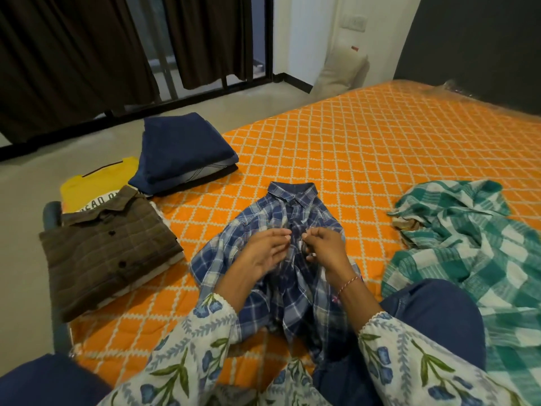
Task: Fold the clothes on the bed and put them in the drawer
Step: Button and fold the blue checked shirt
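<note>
A blue plaid shirt (295, 206) lies collar-away on the orange bed (366, 148) right in front of me. My left hand (263, 250) and my right hand (325, 247) meet at its front placket, fingers curled and pinching the cloth near the buttons. A crumpled green-and-white checked cloth (456, 235) lies unfolded to the right. At the left sit folded pieces: a brown checked shirt (108, 250) on a stack, a yellow T-shirt (96, 183) behind it, and a pile of folded navy garments (181, 153).
The bed's left edge drops to a grey floor (23, 200). Dark curtains (73, 54) and a barred window stand at the far left; a cream cushion (342, 68) leans on the wall. My knees in navy trousers (433, 315) rest on the bed.
</note>
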{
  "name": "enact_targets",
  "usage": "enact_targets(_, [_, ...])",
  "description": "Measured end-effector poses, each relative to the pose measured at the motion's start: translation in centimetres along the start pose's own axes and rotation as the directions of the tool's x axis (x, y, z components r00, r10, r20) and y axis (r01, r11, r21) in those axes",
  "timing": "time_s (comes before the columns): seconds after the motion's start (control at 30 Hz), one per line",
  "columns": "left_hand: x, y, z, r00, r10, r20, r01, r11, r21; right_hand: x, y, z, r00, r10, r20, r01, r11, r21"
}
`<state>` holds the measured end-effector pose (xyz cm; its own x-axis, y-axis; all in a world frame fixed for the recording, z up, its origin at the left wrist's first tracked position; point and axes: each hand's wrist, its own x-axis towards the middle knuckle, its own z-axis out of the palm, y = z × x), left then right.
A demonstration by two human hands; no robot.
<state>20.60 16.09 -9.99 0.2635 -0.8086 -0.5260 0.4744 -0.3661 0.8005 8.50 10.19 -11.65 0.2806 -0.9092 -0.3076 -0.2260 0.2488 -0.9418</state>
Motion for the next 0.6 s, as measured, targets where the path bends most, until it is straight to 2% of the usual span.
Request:
enact_targets(0.1, [-0.4,-0.9,0.3,0.999,0.047,-0.015,-0.048,0.999,-0.016,-0.6,0.5,0.2,1.000,0.008,-0.002,-0.008,0.997,0.081])
enact_targets(0.2, [-0.4,-2.0,0.6,0.976,0.173,-0.129,-0.170,0.985,0.036,-0.8,1.0,0.2,0.998,0.047,0.043,-0.052,0.990,0.128])
enact_targets(0.27, [-0.4,-2.9,0.8,0.951,0.252,-0.178,-0.229,0.964,0.138,-1.0,1.4,0.2,0.993,0.078,0.085,-0.090,0.984,0.151])
enact_targets(0.37, [-0.5,-4.0,1.1,0.913,0.358,-0.194,-0.277,0.896,0.348,-1.3,1.8,0.3,0.997,0.063,0.050,-0.070,0.988,0.139])
enact_targets(0.43, [-0.8,-4.2,1.2,0.923,0.335,-0.189,-0.251,0.897,0.365,-1.5,2.0,0.5,0.999,0.041,0.017,-0.043,0.988,0.146])
enact_targets(0.53, [-1.1,-3.8,1.2,0.965,0.235,-0.120,-0.200,0.948,0.249,-1.4,2.2,0.6,0.998,-0.002,-0.057,0.008,0.994,0.108])
enact_targets(0.6, [-1.2,-3.5,1.2,0.960,0.255,-0.116,-0.225,0.949,0.219,-1.2,2.0,0.7,0.992,-0.047,-0.121,0.054,0.997,0.054])
